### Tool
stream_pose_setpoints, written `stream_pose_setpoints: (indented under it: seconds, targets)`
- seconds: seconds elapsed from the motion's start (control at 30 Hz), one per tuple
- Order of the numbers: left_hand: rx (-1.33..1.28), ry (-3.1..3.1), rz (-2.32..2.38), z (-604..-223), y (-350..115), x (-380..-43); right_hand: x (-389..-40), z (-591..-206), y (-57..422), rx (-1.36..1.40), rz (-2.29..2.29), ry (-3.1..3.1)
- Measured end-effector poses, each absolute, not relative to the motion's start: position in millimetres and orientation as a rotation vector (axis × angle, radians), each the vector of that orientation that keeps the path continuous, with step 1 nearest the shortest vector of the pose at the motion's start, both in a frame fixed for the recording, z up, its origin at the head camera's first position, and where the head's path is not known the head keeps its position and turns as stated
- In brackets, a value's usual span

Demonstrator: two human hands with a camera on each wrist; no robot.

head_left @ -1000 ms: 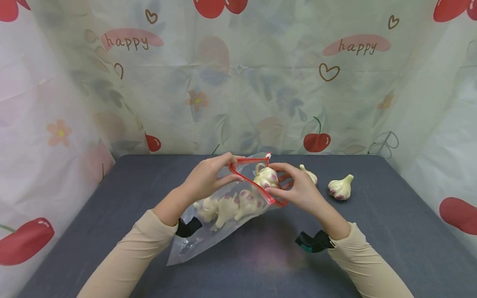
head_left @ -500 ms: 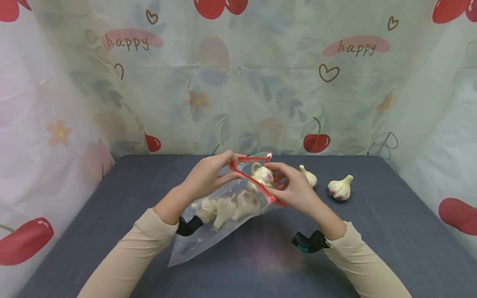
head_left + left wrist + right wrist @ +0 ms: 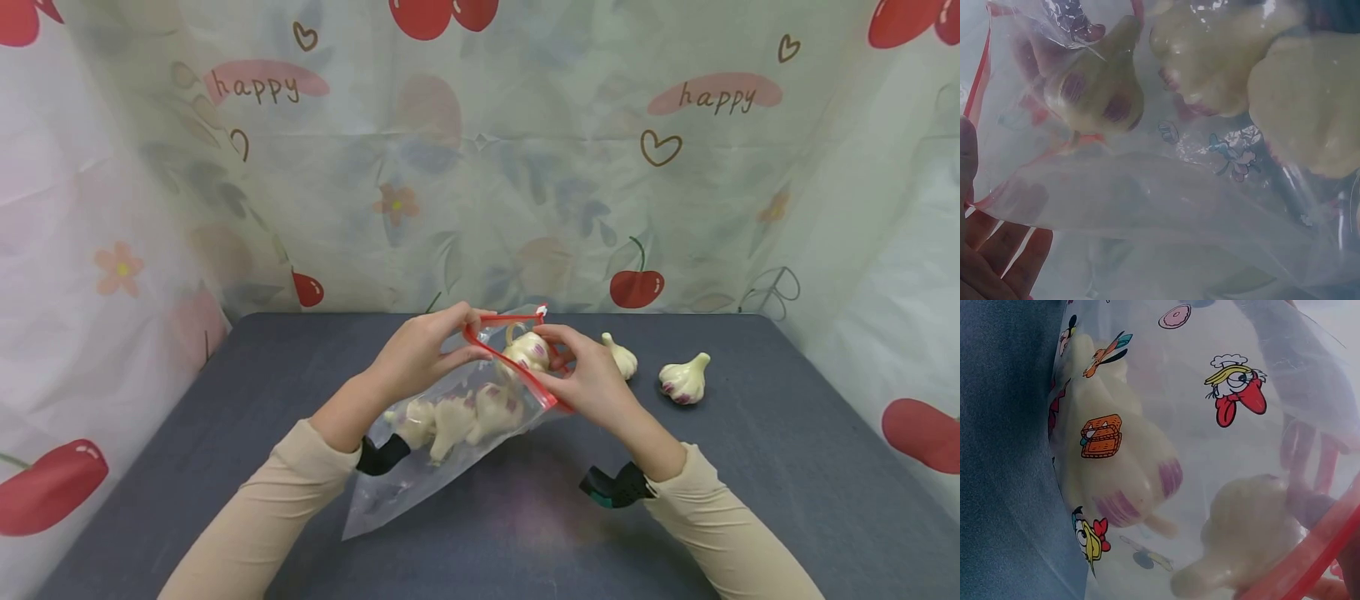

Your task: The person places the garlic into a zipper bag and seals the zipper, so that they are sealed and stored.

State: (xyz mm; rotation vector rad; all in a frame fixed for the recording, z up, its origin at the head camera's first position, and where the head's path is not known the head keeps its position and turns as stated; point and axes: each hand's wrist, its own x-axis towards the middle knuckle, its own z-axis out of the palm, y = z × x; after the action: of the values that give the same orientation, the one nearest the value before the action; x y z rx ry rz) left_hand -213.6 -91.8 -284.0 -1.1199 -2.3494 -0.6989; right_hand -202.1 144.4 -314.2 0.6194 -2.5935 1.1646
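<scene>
A clear zip-lock bag point(image 3: 397, 500) with a red zip edge slants over the dark table. My left hand point(image 3: 423, 354) pinches the red rim of its mouth, keeping it apart. Several garlic bulbs point(image 3: 453, 421) lie low inside the bag. At the mouth, my right hand point(image 3: 592, 367) holds another garlic bulb point(image 3: 527, 352) just inside the red edge, its thumb outside the near rim. That bulb shows through the film in the left wrist view point(image 3: 1097, 94), fingers at its side. Printed cartoon figures cover parts of the bag in the right wrist view.
Two loose garlic bulbs, one nearer point(image 3: 620, 358) my right hand and one farther right point(image 3: 684, 379), lie on the dark table point(image 3: 750, 500). A patterned curtain point(image 3: 480, 192) stands behind the table and along both sides.
My right hand has moved slightly left, bringing its garlic bulb deeper into the bag's mouth. The left hand keeps its hold on the rim, almost still.
</scene>
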Motion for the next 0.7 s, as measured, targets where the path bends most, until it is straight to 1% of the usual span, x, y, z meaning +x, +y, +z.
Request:
stream_pose_setpoints:
  seconds: [0.4,0.7]
  targets:
    - [-1.107,-2.374,-0.706,-285,-92,-212,-200,-316,149,0.632,1.203,-2.646]
    - [-1.104,-2.372,-0.713,-287,-92,-212,-197,-312,163,0.606,1.247,-2.620]
